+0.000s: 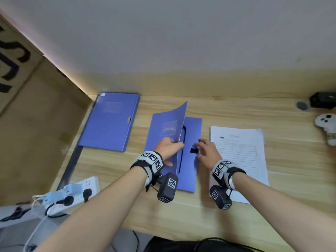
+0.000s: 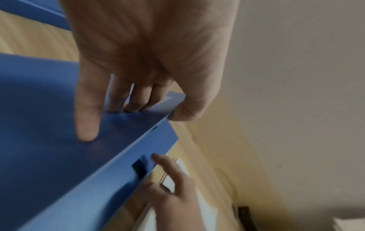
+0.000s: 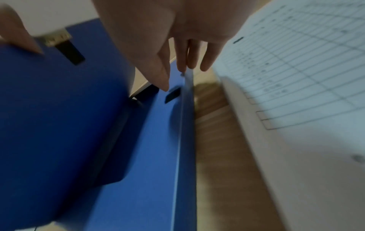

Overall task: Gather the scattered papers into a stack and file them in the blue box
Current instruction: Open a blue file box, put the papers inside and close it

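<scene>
- The white printed papers (image 1: 238,157) lie stacked on the pale wooden surface (image 1: 272,224), just right of the flat blue plastic file box (image 1: 190,160): gathering looks done, filing remains.
- The left hand (image 1: 168,148) pinches the box's raised lid (image 1: 167,128).
- The right hand (image 1: 207,151) hovers by the black clasp (image 1: 193,150), fingers relaxed, holding nothing.

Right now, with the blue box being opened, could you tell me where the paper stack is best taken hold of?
Probably by its left long edge, coming from the left, where the right hand already is. The paper stack lies flat on the table, so fingers would slide under that edge, thumb on top. It also faces the blue box, whose lid the left hand holds up.
</scene>
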A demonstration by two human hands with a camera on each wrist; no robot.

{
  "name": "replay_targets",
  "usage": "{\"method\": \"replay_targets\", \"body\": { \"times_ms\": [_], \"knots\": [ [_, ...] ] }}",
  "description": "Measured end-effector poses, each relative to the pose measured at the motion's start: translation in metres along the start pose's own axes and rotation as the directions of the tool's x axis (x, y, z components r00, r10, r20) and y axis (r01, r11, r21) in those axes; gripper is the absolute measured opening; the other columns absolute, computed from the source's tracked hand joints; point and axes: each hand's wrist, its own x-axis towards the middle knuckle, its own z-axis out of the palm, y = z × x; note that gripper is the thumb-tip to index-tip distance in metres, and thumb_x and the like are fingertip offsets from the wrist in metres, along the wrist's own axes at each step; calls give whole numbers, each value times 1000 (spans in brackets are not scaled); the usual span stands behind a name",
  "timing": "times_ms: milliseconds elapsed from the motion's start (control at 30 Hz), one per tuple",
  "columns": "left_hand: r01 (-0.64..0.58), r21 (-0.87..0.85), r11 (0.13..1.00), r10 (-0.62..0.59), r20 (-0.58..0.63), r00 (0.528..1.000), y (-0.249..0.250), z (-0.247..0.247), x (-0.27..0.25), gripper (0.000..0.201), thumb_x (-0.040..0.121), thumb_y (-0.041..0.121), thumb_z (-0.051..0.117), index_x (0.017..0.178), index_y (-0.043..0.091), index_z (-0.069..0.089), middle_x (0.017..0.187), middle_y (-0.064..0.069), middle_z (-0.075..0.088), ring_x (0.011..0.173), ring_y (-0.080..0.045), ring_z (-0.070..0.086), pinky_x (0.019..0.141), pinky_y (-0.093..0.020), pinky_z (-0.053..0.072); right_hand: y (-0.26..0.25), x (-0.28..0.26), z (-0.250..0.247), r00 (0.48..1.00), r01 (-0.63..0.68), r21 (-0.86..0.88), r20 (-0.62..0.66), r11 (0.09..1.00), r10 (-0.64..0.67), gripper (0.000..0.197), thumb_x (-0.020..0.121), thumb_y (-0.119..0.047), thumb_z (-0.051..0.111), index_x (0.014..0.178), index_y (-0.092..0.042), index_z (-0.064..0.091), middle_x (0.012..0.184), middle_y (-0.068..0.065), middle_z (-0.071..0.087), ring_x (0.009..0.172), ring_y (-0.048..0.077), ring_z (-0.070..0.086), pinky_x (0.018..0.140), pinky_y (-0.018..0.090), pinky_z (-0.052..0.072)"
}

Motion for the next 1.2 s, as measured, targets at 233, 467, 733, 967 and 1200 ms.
{"method": "replay_targets", "body": {
  "times_ms": [233, 467, 733, 967, 1200],
  "knots": [
    [-12, 8, 1000, 13, -68, 998, 8, -79, -19, 28, 80, -9, 45, 67, 16, 41, 74, -6, 41, 73, -25, 44, 61, -42, 53, -34, 1, 25, 958, 163, -463, 284, 871, -28, 65, 89, -36, 59, 149, -21, 38, 164, 9, 13, 151, 28, 13, 121, 37, 18],
    [33, 508, 861, 150, -316, 937, -13, -151, -19, 39, 87, 3, 48, 124, 12, 46, 121, -18, 55, 107, -40, 54, 75, -39, 45, -45, 1, 32, 936, 182, -672, 342, 718, 83, 98, 81, -61, 59, 156, -23, 8, 165, 6, -12, 153, 27, -5, 122, 42, 17],
    [207, 904, 375, 386, -355, 851, -72, -162, 4, 113, 77, 11, 70, 154, 30, -9, 162, -15, -19, 151, -37, -4, 113, -66, 16, -46, 8, 26, 953, 85, -667, 272, 740, 136, 121, 77, -57, 70, 154, -9, -11, 164, 7, -17, 153, 22, -7, 123, 39, 14],
    [79, 952, 297, 232, -152, 961, -110, -151, 55, 83, 88, 34, 58, 156, 26, 10, 163, -13, -18, 150, -34, -17, 116, -63, -3, -41, 17, 23, 971, -6, -694, 169, 720, 171, 126, 70, -57, 76, 155, -10, -4, 164, 10, -15, 153, 24, -8, 123, 37, 14],
    [-16, 909, 417, 181, -66, 981, -125, -146, 113, 73, 92, 37, 45, 155, 28, 10, 163, -12, -17, 152, -31, -12, 116, -62, 0, -42, 29, 23, 968, -81, -727, 106, 682, 228, 128, 67, -51, 81, 155, -10, -3, 164, 10, -13, 153, 23, -7, 123, 36, 15]
  ]
}}
